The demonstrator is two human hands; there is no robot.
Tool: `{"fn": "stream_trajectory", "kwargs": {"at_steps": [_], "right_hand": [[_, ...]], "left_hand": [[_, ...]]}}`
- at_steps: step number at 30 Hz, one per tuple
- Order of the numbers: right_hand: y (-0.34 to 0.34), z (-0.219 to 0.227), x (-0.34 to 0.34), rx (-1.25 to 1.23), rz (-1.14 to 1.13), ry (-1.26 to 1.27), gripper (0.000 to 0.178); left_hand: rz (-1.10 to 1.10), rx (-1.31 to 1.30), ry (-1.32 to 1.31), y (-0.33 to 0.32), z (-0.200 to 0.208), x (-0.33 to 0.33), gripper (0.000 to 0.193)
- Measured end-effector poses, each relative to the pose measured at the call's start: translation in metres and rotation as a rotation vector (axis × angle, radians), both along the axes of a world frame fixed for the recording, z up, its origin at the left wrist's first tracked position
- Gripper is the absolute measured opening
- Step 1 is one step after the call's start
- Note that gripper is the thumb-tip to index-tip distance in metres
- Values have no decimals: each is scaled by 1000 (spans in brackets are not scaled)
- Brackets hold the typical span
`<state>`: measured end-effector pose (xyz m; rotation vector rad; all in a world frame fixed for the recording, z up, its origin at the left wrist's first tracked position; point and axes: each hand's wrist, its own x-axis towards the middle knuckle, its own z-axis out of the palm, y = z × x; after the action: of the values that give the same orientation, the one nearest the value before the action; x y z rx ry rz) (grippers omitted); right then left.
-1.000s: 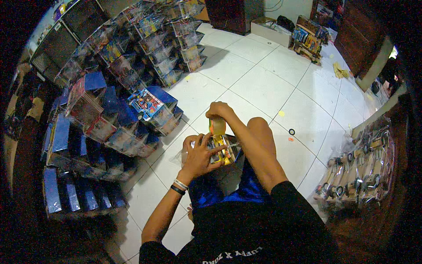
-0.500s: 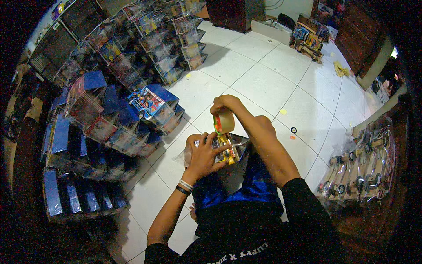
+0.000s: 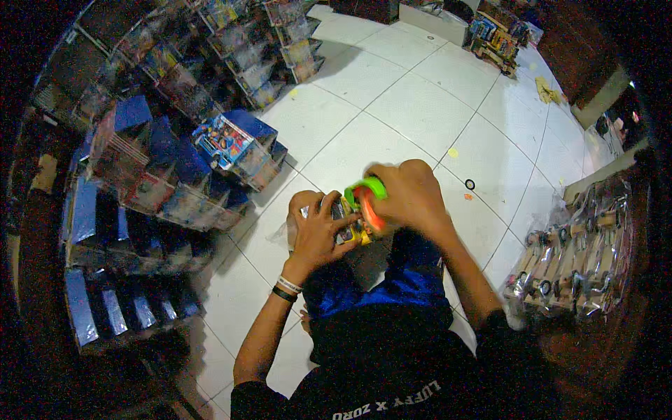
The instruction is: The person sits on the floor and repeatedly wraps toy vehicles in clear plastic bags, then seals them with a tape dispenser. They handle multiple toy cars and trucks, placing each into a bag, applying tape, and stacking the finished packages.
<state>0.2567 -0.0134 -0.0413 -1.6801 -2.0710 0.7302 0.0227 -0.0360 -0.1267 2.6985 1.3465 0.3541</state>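
Note:
My left hand point(image 3: 320, 229) presses down on a plastic-wrapped toy package point(image 3: 365, 237), its fingers spread over the top and gripping the near and left sides. Yellow and dark printed parts of the package show between the fingers; clear wrap juts out on the left. My right hand point(image 3: 411, 198), slightly blurred, is closed around a green and orange tape dispenser point(image 3: 370, 187). The dispenser is tilted against the right end of the package, close to my left fingertips. The tape roll is mostly hidden by my right hand. Both hands are above my lap.
Tall stacks of wrapped boxed toys point(image 3: 161, 175) fill the left, with a blue toy truck point(image 3: 222, 142) on top of one. Bagged wooden toy vehicles point(image 3: 574, 252) stand at right, more toy vehicles point(image 3: 493, 42) far right. A small wheel point(image 3: 470, 185) lies on the tiled floor point(image 3: 399, 105).
My right hand has swung the tape dispenser from upright beyond the package down to its right side, turning it over. My left hand stays on the package. The view has shifted slightly.

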Motion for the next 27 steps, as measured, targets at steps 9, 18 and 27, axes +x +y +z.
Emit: {"fn": "stream_trajectory", "kwargs": {"at_steps": [9,18,27], "right_hand": [[-128,-58,-14,257,-209,281,51],[-150,-31,8,-24,-108,215,49],[-118,-46,-28,-62,182,-151,51]], "left_hand": [[-83,60,-125,7,0,4,55],[-349,-1,138,13,-8,11,58],[-408,32,298,9,-20,19,46]]}}
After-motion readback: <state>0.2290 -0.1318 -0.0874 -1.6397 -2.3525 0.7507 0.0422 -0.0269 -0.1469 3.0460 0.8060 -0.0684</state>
